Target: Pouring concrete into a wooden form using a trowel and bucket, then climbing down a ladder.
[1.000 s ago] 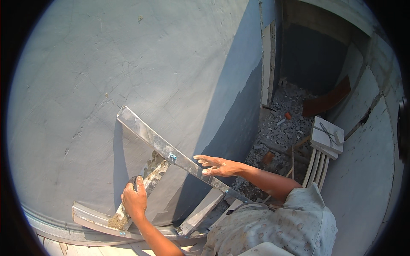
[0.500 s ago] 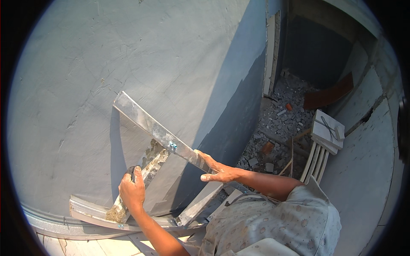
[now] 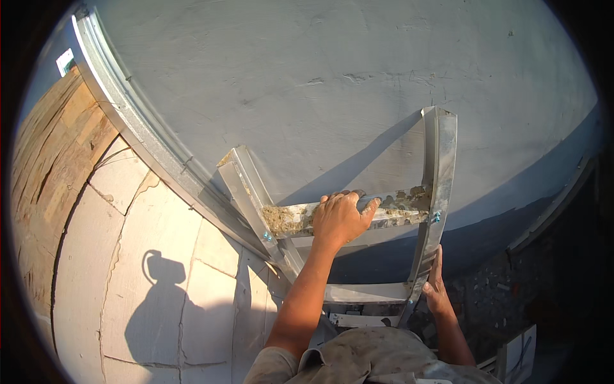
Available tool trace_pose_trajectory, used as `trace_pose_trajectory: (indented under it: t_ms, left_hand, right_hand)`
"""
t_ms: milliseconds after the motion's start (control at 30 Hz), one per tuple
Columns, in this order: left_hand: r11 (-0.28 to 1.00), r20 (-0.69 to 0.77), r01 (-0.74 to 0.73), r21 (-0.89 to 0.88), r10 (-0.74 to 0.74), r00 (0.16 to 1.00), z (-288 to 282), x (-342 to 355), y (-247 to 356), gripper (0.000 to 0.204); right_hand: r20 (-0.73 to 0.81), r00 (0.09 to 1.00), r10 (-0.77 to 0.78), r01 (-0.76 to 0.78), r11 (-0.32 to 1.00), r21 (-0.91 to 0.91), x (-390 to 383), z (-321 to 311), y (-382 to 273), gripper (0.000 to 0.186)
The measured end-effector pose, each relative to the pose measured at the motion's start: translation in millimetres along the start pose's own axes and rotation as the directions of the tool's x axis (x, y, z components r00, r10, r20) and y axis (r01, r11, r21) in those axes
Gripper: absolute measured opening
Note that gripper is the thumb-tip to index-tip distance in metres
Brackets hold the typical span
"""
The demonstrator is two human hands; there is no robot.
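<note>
A metal ladder (image 3: 441, 166) leans against the grey wall, its upper rung (image 3: 288, 219) crusted with dried mortar. My left hand (image 3: 342, 217) is closed over that rung near its middle, the thumb pointing right. Low on the right rail, my right hand (image 3: 438, 291) lies against the outer side with its fingers stretched upward along the metal. Blue bolts (image 3: 437, 216) show where the rung meets the rails. A cleaner lower rung (image 3: 368, 292) sits close to my body.
The grey wall (image 3: 358, 83) fills the far side. A metal channel (image 3: 121, 109) curves along its foot at left. Pale slabs (image 3: 153, 224) and wooden boards (image 3: 54, 147) cover the floor there. At right, rubble (image 3: 492, 288) lies in shade, near white panels (image 3: 518, 352).
My view has turned left, bringing more of the floor and boards into sight. The ladder now appears more upright in view. Both hands remain on it, left at the rung, right at the rail.
</note>
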State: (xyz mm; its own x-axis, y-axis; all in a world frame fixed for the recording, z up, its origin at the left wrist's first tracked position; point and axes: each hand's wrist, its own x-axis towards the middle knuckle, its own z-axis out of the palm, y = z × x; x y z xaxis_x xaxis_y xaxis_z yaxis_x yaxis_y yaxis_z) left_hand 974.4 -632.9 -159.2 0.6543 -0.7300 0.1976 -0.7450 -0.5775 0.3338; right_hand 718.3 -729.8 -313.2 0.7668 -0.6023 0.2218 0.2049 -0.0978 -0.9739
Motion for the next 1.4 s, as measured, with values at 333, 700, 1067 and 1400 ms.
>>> trace_pose_trajectory:
  t_ms: [333,700,1067,1400]
  left_hand:
    - [1.0,0.077,0.005,-0.004,-0.005,0.997,-9,-8,-4,0.064]
    - [0.89,-0.628,-0.44,-0.116,0.278,0.727,-7,-39,-26,0.043]
    - [0.267,-0.22,0.001,-0.964,-0.799,0.559,59,-131,-172,0.076]
    - [0.481,-0.184,0.292,-0.827,-0.722,0.667,55,-141,-170,0.075]
  right_hand:
    - [0.12,0.977,0.176,-0.196,0.963,0.185,5,-19,-19,0.107]
    - [0.038,0.992,0.118,-0.121,0.99,0.068,12,-9,-6,0.107]
    - [0.013,0.987,0.162,-0.161,0.986,-0.048,12,-3,-4,0.106]
    - [-0.112,0.957,0.269,-0.254,0.958,0.132,15,-8,-4,0.109]
